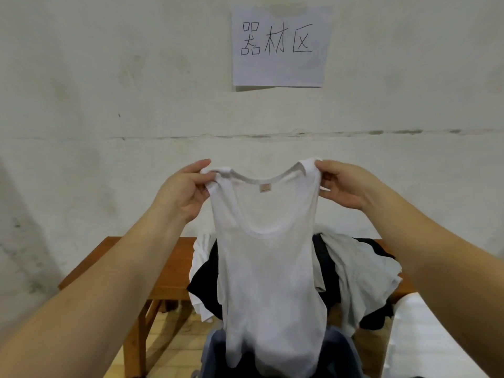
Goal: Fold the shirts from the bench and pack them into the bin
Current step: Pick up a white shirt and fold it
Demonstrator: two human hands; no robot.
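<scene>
my left hand (183, 190) and right hand (344, 185) each pinch one shoulder strap of the white tank top (268, 257), so it hangs flat for folding. below my grip are the bench (152, 271), the shirt pile (354, 271) and the bin (346, 350).

Left forearm (90, 282): showing bare, no sleeve reaching it.
Right forearm (436, 246): showing bare likewise.
Hands: wearing no gloves, rings or watch.
</scene>
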